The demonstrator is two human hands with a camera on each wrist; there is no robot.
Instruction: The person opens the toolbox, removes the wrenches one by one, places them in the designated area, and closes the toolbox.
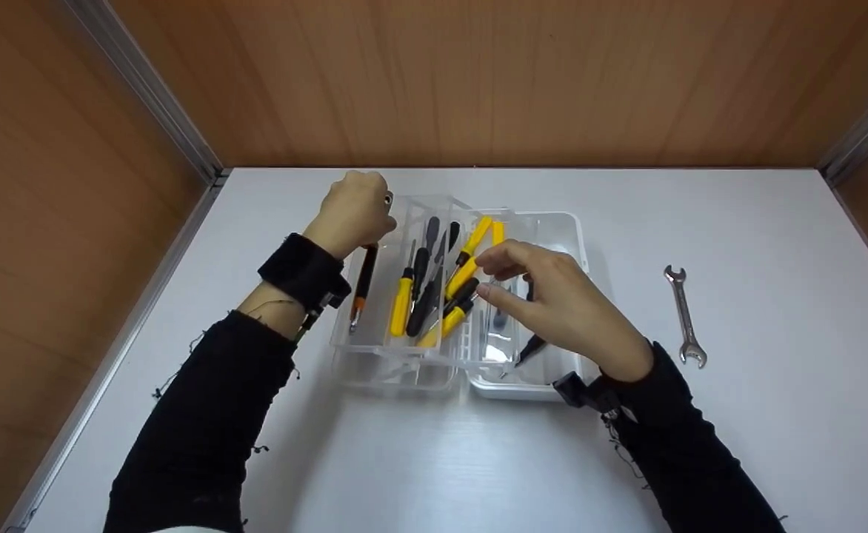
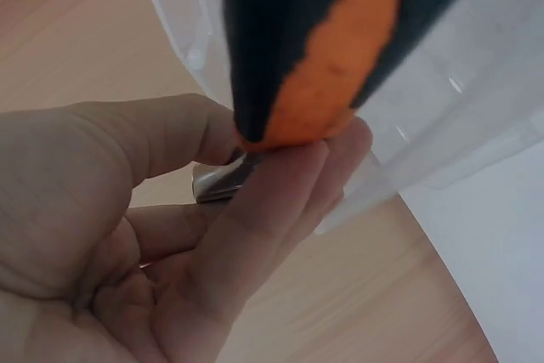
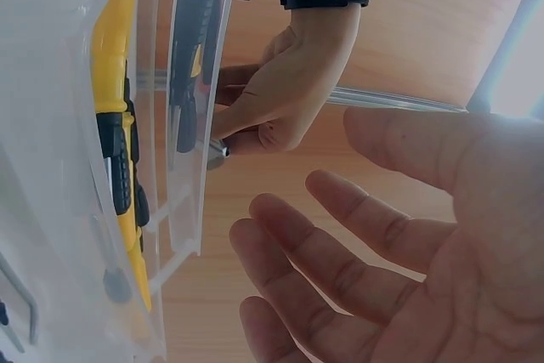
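A clear plastic toolbox (image 1: 561,222) stands open on the white table, with a clear tray (image 1: 395,369) on its left side. Several yellow-and-black screwdrivers (image 1: 402,302) lie in the tray. My left hand (image 1: 352,211) is at the tray's far left corner and pinches the metal end (image 2: 217,181) of a black-and-orange tool (image 1: 364,277), which slopes down into the tray. My right hand (image 1: 495,275) hovers over the middle of the box beside a yellow screwdriver (image 1: 469,257). Its fingers (image 3: 340,240) are spread and hold nothing.
A silver open-ended wrench (image 1: 685,317) lies on the table to the right of the box. Wooden walls close the table in at the back and both sides, with metal rails (image 1: 145,81) at the corners. Bare white table lies in front of the box.
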